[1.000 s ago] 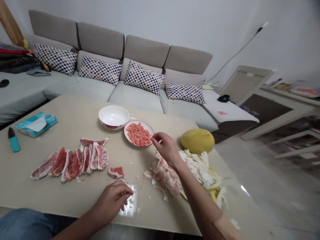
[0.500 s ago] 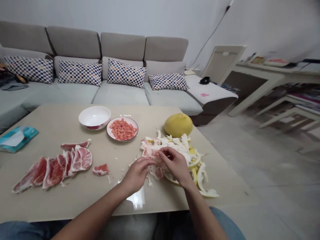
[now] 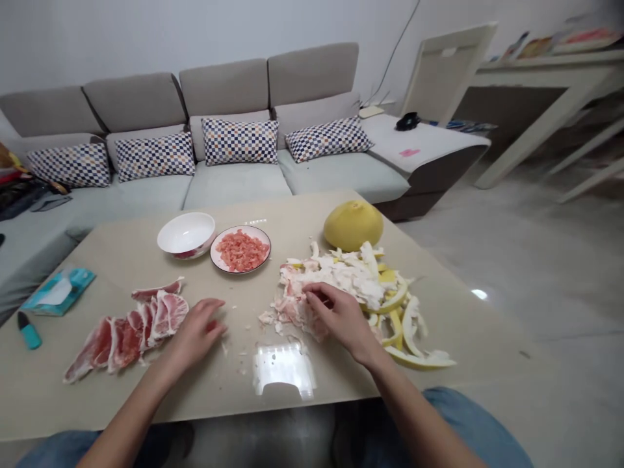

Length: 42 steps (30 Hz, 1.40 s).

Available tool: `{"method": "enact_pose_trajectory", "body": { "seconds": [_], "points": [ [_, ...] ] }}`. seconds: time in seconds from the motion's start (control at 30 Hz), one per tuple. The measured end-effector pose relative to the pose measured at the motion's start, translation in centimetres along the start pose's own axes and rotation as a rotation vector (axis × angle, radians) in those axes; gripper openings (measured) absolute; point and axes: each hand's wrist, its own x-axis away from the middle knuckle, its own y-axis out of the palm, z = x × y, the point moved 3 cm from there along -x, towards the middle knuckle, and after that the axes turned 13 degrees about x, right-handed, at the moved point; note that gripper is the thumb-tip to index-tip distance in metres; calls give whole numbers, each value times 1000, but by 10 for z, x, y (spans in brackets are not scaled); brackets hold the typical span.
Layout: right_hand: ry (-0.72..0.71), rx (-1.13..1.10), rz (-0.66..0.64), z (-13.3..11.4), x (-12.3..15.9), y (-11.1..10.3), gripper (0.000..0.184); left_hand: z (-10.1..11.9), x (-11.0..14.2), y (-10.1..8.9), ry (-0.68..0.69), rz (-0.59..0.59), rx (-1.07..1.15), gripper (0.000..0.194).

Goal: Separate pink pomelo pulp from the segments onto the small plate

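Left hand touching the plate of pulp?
Apart. The head view shows tabletop between the left hand's fingers and the near rim of the plate.

- We count two bare hands: one left hand (image 3: 197,325) and one right hand (image 3: 338,318).
- We see at least six fruit segments (image 3: 124,341); they overlap too much for an exact count.
- We find one whole yellow fruit (image 3: 353,225) and one peel heap (image 3: 348,279).
- We have one bowl (image 3: 188,232) and one plate (image 3: 218,260), with one mound of pulp (image 3: 242,251) in pieces too small to count.
- We note one tissue pack (image 3: 58,292) and one black-and-teal tool (image 3: 30,335).
- We tally four patterned cushions (image 3: 240,141).
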Motion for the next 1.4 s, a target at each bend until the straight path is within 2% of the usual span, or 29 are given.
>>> {"method": "enact_pose_trajectory", "body": {
  "seconds": [0.07,0.13,0.23,0.37,0.43,0.53,0.67,0.9,1.03,1.1,1.17,1.23,1.3,1.33,1.4],
  "points": [
    [-53,19,-46,-4,2,9,21,-12,11,-8,-35,-19,-51,38],
    [-103,36,-100,-9,4,20,21,-17,18,-8,-55,-39,-83,35],
    [-151,31,-184,-15,11,39,20,-17,22,-3,-68,-39,-96,34],
    [-160,30,-273,-26,24,62,18,-10,23,0,-75,-4,-58,46],
    [-152,-25,-325,-34,33,72,16,-2,26,2,-69,17,4,52],
    [-90,-176,-400,-47,44,82,14,12,30,10,-96,82,240,53],
    [17,-358,-481,-56,51,90,20,26,36,26,-129,76,498,54],
    [88,-347,-441,-57,53,89,24,31,47,28,65,33,308,54],
    [7,-261,-422,-65,57,87,27,27,56,32,235,29,219,55],
    [-46,-213,-382,-68,59,86,23,26,60,34,324,49,204,52],
    [-92,-176,-340,-70,60,85,18,25,61,34,352,82,247,53],
    [-99,-162,-315,-71,61,85,14,24,60,31,257,106,376,64],
    [-77,-188,-314,-71,61,84,13,23,56,30,66,84,597,79],
    [-66,-208,-321,-71,61,84,12,23,54,29,-42,56,718,78],
    [-70,-236,-341,-72,60,83,13,24,51,30,-219,-10,896,56]
  ]
}}
